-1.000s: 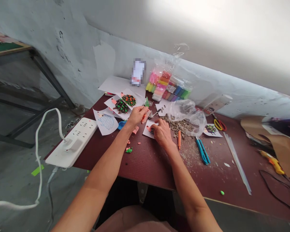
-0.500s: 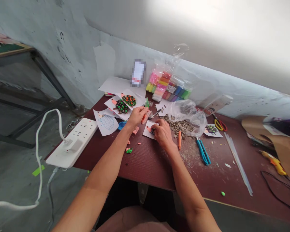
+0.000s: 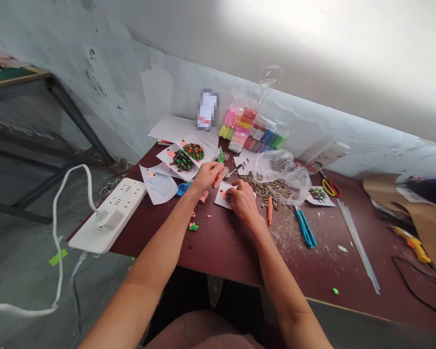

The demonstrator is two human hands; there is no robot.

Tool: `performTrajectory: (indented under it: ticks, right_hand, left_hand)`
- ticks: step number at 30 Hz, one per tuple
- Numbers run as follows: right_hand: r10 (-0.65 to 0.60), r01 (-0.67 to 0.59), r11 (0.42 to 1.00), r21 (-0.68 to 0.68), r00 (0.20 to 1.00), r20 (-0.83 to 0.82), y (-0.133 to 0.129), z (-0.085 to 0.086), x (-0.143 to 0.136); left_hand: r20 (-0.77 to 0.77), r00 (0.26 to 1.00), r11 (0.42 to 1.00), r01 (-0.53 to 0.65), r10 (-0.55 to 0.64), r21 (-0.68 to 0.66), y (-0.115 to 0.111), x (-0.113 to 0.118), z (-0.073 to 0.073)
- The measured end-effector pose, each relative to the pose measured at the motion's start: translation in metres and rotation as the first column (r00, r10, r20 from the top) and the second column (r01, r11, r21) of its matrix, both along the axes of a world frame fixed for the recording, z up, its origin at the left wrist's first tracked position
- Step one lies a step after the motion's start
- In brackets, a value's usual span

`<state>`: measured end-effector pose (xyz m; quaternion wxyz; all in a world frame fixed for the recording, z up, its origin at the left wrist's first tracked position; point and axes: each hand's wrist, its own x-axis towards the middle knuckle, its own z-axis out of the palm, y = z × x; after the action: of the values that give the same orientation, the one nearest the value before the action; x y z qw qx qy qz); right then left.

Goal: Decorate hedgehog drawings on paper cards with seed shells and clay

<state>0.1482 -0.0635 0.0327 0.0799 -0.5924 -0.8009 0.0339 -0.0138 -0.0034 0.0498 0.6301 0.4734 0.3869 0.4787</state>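
Note:
My left hand (image 3: pixel 208 175) grips a small clear packet of orange clay (image 3: pixel 219 180), held above the table. My right hand (image 3: pixel 242 198) is bent over a white card (image 3: pixel 222 199) that bears a pink-faced hedgehog with dark seed spines (image 3: pixel 228 195). Its fingertips are pressed together on the hedgehog's back; whatever they pinch is hidden. Just right of that hand lies a pile of striped sunflower seeds (image 3: pixel 271 188), with an orange marker (image 3: pixel 270 211) beside it. Pink clay (image 3: pixel 204 196) and blue clay (image 3: pixel 183 188) rest near my left wrist.
Finished-looking hedgehog cards (image 3: pixel 181 161) and a blue hedgehog drawing (image 3: pixel 158 186) lie at left, beside a white power strip (image 3: pixel 109 215). Bagged coloured clay (image 3: pixel 252 128) stands against the wall. Rightward are a blue cutter (image 3: pixel 305 228), scissors (image 3: pixel 330 186), glue sticks (image 3: pixel 359 247) and a yellow glue gun (image 3: pixel 411 244).
My right hand has shifted slightly over the hedgehog, its fingers drawing closer together, so a little more of the card shows. My left hand still holds the packet in nearly the same place.

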Motion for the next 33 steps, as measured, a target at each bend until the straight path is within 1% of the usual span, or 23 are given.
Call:
performTrajectory:
  ticks: [2,3,5,6,7,9,10,11,13,16,18,22,26,30,33]
  right_hand:
    - [-0.009,0.009,1.0,0.011,1.0,-0.004,-0.0001,-0.0004,0.0006]
    - [-0.015,0.015,1.0,0.018,1.0,-0.004,-0.0002,-0.0004,0.0008]
    - [-0.024,0.024,0.999,0.025,1.0,0.003,-0.0002,-0.0002,0.0009]
    - [-0.025,0.025,0.999,0.023,1.0,0.009,-0.0002,0.0,0.0009]
    - [-0.024,0.023,1.0,0.018,1.0,0.019,-0.0002,0.0002,0.0008]
    - [-0.025,0.024,1.0,0.008,0.999,0.039,-0.0001,0.0007,0.0005]
    - [-0.025,0.025,1.0,0.006,0.999,0.047,-0.0001,0.0008,0.0004]
    - [-0.025,0.024,1.0,0.006,0.998,0.051,-0.0001,0.001,0.0004]
    - [-0.023,0.022,1.0,0.005,0.999,0.048,-0.0003,0.001,0.0004]
    - [-0.019,0.019,1.0,0.008,0.999,0.03,-0.0006,0.0013,0.0005]
    - [-0.022,0.022,1.0,0.006,0.999,0.028,-0.0007,0.0018,0.0004]
    - [-0.018,0.019,1.0,-0.008,0.999,0.04,-0.0006,0.0028,-0.0007]
    - [-0.003,0.003,1.0,0.002,0.999,0.037,-0.0008,0.0026,-0.0017]
    - [-0.015,0.015,1.0,0.004,0.998,0.057,-0.0012,0.0036,-0.0023]
    - [-0.019,0.019,1.0,-0.003,0.995,0.093,-0.0012,0.0052,-0.0034]
  left_hand:
    - [-0.046,0.999,1.0,-0.011,0.011,-0.001,0.0005,-0.0002,-0.0005]
    - [-0.096,0.995,1.0,-0.02,0.02,0.003,0.0008,-0.0006,-0.0009]
    - [-0.253,0.967,0.999,-0.018,0.027,0.037,0.0015,-0.0019,-0.0022]
    - [-0.354,0.935,0.997,0.003,0.023,0.072,0.0017,-0.0027,-0.0031]
    - [-0.462,0.887,0.993,0.04,0.015,0.109,0.0017,-0.0036,-0.004]
    - [-0.652,0.758,0.977,0.146,-0.008,0.157,0.0009,-0.0051,-0.0054]
    - [-0.722,0.691,0.967,0.197,-0.019,0.163,0.0003,-0.0057,-0.0058]
    - [-0.775,0.631,0.958,0.237,-0.027,0.159,-0.0005,-0.0063,-0.0059]
    - [-0.841,0.539,0.947,0.287,-0.038,0.142,-0.002,-0.0071,-0.0054]
    - [-0.89,0.454,0.941,0.319,-0.045,0.115,-0.0032,-0.0079,-0.0045]
    - [-0.903,0.425,0.939,0.33,-0.056,0.096,-0.0035,-0.0083,-0.0045]
    - [-0.915,0.398,0.936,0.341,-0.062,0.085,-0.0045,-0.0086,-0.0055]
    - [-0.915,0.4,0.935,0.339,-0.047,0.1,-0.0063,-0.0085,-0.0051]
    - [-0.908,0.409,0.939,0.34,-0.089,0.061,-0.0072,-0.0086,-0.0037]
    - [-0.908,0.411,0.938,0.341,-0.082,0.069,-0.0072,-0.0087,-0.0032]
